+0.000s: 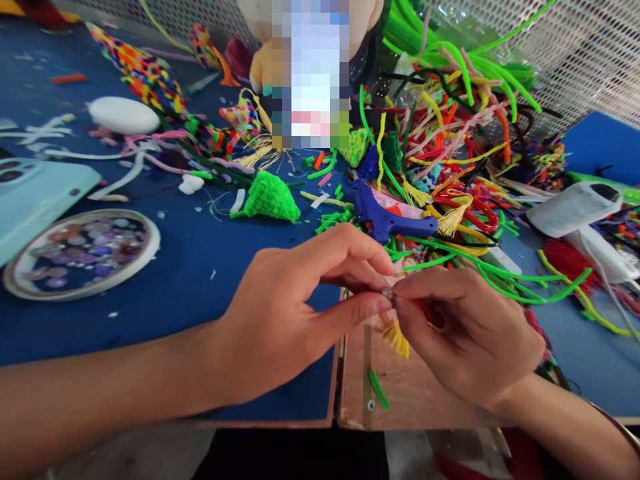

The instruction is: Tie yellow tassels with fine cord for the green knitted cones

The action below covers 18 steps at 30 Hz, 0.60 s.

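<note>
My left hand (290, 313) and my right hand (465, 333) meet at the near edge of the table, fingertips pinched together on a small craft piece (397, 337) with a yellow tassel hanging below and a bit of red between the right fingers. A tiny clear bead-like part shows where the fingertips touch. A blue glue gun (387, 215) lies just beyond my hands. A green woven cone (271, 197) sits further left on the blue table cover (190, 267).
A heap of coloured pipe cleaners (450, 133) fills the far right. A round tray of gems (83, 253) and a pale blue phone (35, 197) lie at left. A white oval (123, 115) sits far left. A person sits opposite. White tape roll (575, 207) at right.
</note>
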Tool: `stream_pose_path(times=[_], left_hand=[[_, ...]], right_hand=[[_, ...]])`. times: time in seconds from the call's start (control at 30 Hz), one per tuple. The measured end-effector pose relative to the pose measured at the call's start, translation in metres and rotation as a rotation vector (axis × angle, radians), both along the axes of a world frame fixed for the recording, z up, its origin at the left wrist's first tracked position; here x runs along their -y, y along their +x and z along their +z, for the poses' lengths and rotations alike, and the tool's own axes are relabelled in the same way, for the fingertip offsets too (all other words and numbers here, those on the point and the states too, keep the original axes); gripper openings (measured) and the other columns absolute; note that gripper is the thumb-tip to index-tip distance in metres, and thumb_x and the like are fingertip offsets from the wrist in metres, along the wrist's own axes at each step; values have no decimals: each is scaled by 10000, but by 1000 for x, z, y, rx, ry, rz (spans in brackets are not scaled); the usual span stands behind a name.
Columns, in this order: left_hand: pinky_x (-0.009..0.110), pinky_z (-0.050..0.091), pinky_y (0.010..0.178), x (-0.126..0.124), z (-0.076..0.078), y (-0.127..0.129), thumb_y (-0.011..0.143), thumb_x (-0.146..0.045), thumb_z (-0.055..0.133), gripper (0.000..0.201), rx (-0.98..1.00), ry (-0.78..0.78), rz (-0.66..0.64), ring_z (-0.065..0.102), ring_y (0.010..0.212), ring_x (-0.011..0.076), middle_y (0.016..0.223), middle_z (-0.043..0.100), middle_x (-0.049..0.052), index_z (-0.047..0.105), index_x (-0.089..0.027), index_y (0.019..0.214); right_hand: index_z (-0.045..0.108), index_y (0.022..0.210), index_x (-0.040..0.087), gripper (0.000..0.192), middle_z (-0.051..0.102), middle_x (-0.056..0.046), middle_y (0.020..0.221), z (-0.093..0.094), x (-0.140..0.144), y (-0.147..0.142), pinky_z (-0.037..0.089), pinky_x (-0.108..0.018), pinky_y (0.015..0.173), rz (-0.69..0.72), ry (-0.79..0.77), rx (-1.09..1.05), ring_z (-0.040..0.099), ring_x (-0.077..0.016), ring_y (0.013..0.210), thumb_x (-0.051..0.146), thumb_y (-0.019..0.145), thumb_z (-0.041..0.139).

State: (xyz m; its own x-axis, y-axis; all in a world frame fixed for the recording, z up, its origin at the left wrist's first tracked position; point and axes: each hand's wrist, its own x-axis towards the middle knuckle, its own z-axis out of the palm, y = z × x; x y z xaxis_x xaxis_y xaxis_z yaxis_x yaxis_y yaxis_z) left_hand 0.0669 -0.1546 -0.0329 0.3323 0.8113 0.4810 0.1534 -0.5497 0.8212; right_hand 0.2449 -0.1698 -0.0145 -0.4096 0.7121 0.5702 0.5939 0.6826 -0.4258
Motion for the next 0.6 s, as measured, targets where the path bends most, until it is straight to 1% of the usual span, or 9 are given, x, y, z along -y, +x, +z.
stream_pose_path(times=[0.13, 0.3, 0.37, 0.47, 0.6], left_hand=[[19, 519, 738, -1, 0, 1, 805, -196, 643, 128, 20, -8, -3, 690, 766, 9, 817, 720, -108, 559, -234, 894], [56, 544, 714, -2, 0, 1, 787, -136, 648, 147, 28, -5, -16, 699, 739, 38, 806, 720, -101, 555, -225, 858], [40, 531, 696, -2, 0, 1, 797, -142, 642, 123, 5, 30, 3, 693, 727, 26, 782, 711, -100, 547, -209, 839], [-1, 497, 693, -3, 0, 1, 811, -153, 634, 109, -45, 89, 34, 677, 720, -6, 760, 693, -110, 535, -195, 827], [0, 490, 665, -3, 0, 1, 810, -164, 640, 119, -85, 142, 58, 667, 689, -10, 741, 685, -114, 525, -193, 809]], right_hand=[[586, 807, 209, 161, 698, 24, 714, 0, 0, 0, 470, -161, 463, -1, -12, -18, 612, -75, 538, 55, 762, 578], [573, 796, 205, 147, 684, 33, 685, 0, 1, 0, 455, -170, 465, -25, -13, -4, 594, -68, 528, 58, 780, 573], [572, 799, 204, 146, 680, 38, 677, 0, 1, 0, 448, -169, 460, -32, -7, 1, 589, -64, 526, 60, 780, 577], [574, 807, 208, 153, 697, 32, 716, 0, 1, 0, 430, -175, 431, -25, 7, 12, 589, -65, 526, 59, 774, 585], [574, 816, 212, 157, 707, 33, 736, 0, 2, 0, 387, -188, 384, -22, 35, 43, 555, -56, 482, 60, 776, 587]])
